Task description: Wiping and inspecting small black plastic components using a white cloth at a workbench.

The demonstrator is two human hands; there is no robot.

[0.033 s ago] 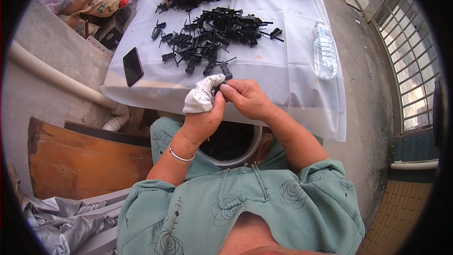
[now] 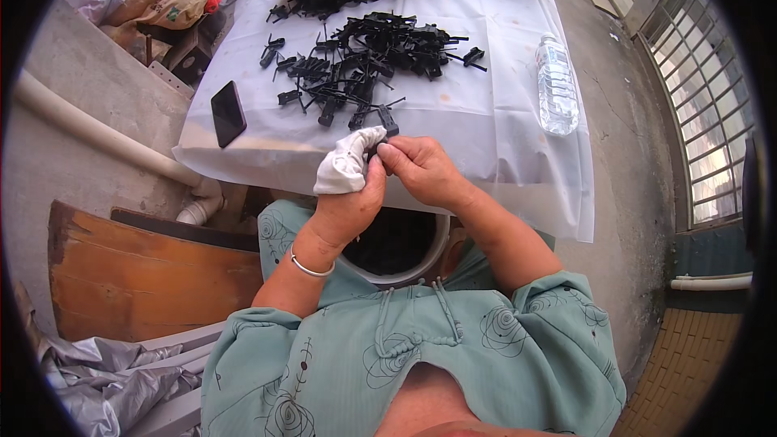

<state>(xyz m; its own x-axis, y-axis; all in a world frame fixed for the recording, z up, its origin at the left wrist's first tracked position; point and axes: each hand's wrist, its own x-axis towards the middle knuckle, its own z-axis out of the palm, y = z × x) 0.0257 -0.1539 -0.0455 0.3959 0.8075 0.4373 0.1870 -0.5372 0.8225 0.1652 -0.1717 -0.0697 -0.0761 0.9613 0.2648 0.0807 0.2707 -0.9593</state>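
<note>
Left hand (image 2: 354, 186), right hand (image 2: 426, 168): both grips are pinching one black part (image 2: 388, 121), near edge of desk (image 2: 486, 125). Risk: baggy white cloth (image 2: 341, 168) could be slipping, dropping it into bucket (image 2: 392, 279).

Makeshift workspace: concrete floor (image 2: 617, 154), barred window (image 2: 706, 105), covered table (image 2: 465, 113), black parts (image 2: 405, 44).

one head-worn fisheye camera looks down over the wearer's shirt (image 2: 421, 324) toward the table (image 2: 477, 105).
</note>
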